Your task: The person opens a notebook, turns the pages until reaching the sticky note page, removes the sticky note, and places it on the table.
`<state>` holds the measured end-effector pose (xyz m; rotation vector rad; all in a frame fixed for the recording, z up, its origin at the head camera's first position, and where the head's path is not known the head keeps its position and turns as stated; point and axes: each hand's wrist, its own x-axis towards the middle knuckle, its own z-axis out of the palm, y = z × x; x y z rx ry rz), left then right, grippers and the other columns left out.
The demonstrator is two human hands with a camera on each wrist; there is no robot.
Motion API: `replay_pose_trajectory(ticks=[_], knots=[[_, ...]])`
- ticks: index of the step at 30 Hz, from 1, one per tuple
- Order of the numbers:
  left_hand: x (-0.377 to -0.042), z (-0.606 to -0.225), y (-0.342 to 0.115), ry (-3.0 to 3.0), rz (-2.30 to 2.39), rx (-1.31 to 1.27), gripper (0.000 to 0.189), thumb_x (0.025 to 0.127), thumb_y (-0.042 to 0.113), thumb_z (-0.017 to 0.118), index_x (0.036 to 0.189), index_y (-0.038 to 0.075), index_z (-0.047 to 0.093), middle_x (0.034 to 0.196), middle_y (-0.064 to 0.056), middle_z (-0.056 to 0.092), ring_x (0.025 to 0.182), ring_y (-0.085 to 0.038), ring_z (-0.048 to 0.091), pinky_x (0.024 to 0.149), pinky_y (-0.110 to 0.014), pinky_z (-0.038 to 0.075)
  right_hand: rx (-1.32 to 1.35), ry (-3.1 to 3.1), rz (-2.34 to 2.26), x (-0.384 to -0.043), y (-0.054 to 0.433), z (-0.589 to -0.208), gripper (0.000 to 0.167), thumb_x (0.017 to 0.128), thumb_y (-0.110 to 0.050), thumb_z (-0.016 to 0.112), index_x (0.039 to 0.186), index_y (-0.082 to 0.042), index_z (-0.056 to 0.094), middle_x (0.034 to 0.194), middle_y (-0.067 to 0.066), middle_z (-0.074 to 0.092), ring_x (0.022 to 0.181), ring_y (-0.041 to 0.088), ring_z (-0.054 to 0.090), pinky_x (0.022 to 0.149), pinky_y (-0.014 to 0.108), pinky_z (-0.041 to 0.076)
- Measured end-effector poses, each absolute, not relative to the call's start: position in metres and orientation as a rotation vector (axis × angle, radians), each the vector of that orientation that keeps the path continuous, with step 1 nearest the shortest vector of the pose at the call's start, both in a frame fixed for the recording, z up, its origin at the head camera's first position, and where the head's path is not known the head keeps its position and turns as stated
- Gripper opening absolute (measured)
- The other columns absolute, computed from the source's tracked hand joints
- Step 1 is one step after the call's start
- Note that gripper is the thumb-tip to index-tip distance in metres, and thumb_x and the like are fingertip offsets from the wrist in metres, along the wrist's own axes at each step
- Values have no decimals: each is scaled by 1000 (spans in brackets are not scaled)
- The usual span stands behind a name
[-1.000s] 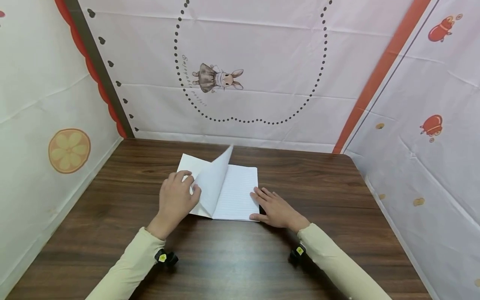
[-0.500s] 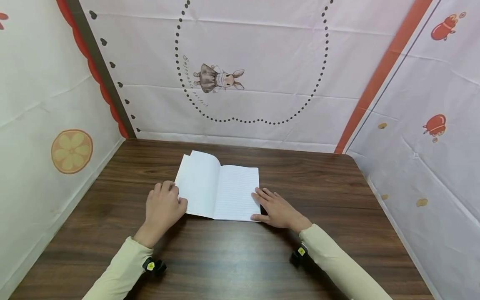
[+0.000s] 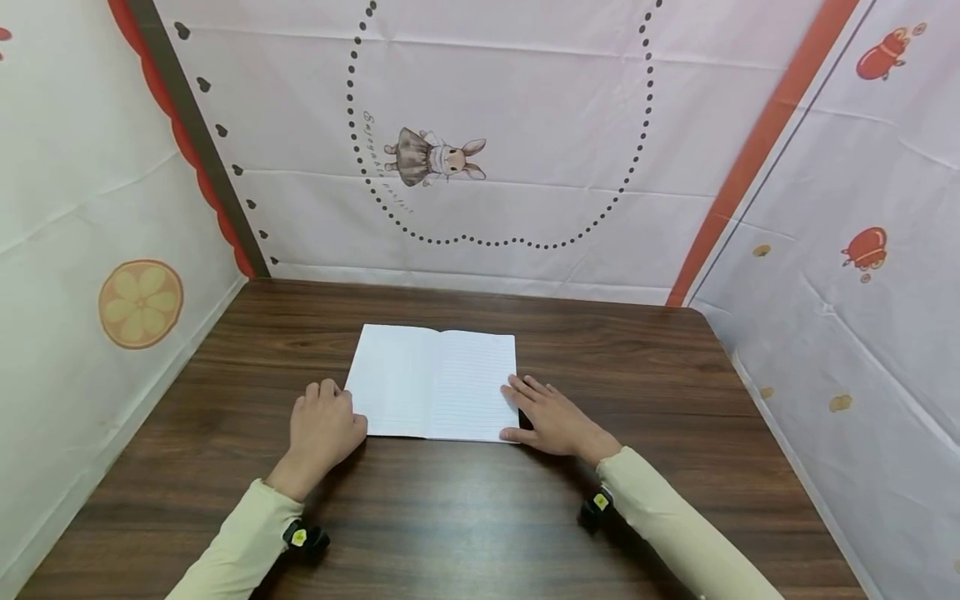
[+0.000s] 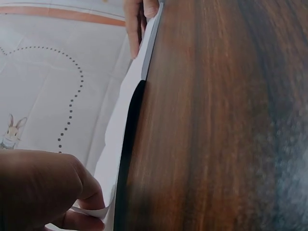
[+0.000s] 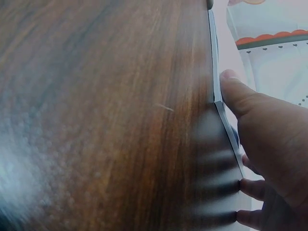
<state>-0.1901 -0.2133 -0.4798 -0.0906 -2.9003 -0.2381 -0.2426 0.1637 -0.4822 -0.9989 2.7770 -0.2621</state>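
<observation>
White-paged, rectangular paper notebook [image 3: 429,385] lies open on the dark brown wood-grain table [image 3: 450,525], facing up, between the two hands. Change noted: the thin white leaf [image 3: 392,379], raised a second ago and arched half a second ago, is now down over the left side; I judge this page turn all but done. Bare left hand [image 3: 322,429]: fingers bent, pinching paper at the left edge; the left wrist view shows a sheet curling between them. Bare right hand [image 3: 557,422]: fingers spread, resting at the right edge, same place as before; reads to me as steadying. Surroundings: long cream sleeves [image 3: 240,542], a black strapped device [image 3: 303,537] with a yellow mark at each wrist, white printed fabric hangings [image 3: 540,158] behind and either side, a rabbit figure [image 3: 435,157] on the rear one. Obstruction: only the hands, covering part of each outer page edge
</observation>
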Motion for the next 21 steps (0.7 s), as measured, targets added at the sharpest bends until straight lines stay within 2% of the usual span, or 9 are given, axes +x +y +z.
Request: replay_pose_trajectory(ticks=[4,7,9,12,15,17,21], knots=[[-191,-481,-215,-2932,-226,-84,16,80,13,57,69,0,59,95,-26,60,89,-44,55,71,-54,48,-1006,2776,-267,-242,163,-482,84,100,-65,49,163,-14,27,170,11,20,156,34,19,120,63,25],[-193,-482,-218,-2911,-242,-72,19,77,15,61,78,-3,57,91,-25,56,84,-43,53,66,-52,46,-1012,2777,-274,-242,163,-481,84,100,-64,50,163,-13,27,169,12,21,156,35,19,119,63,26],[-194,-484,-221,-2884,-276,-81,26,76,16,64,89,-5,57,93,-24,55,85,-43,53,67,-52,45,-1015,2778,-273,-243,164,-482,84,100,-64,49,163,-14,28,169,12,21,156,35,20,119,63,26],[-197,-486,-227,-2870,-326,-170,42,78,16,67,114,-5,58,114,-29,58,104,-49,55,79,-59,47,-1022,2779,-280,-243,164,-483,84,100,-64,49,163,-13,28,169,12,21,155,35,20,119,63,26],[-199,-486,-235,-2906,-330,-319,60,85,15,66,143,4,53,147,-28,48,133,-53,44,97,-69,40,-1018,2777,-269,-244,164,-483,84,100,-65,49,163,-14,27,169,11,21,156,34,19,120,63,26],[-201,-487,-240,-2930,-294,-425,64,90,15,64,152,10,48,157,-26,40,142,-53,36,103,-72,36,-1016,2775,-267,-244,164,-482,84,100,-65,49,163,-14,27,169,10,20,156,34,19,120,62,26],[-203,-490,-250,-2947,-236,-628,61,98,17,62,156,17,44,161,-23,35,147,-50,30,110,-71,31,-1019,2774,-281,-243,164,-481,83,100,-64,50,163,-14,28,169,11,21,156,34,20,119,63,26]])
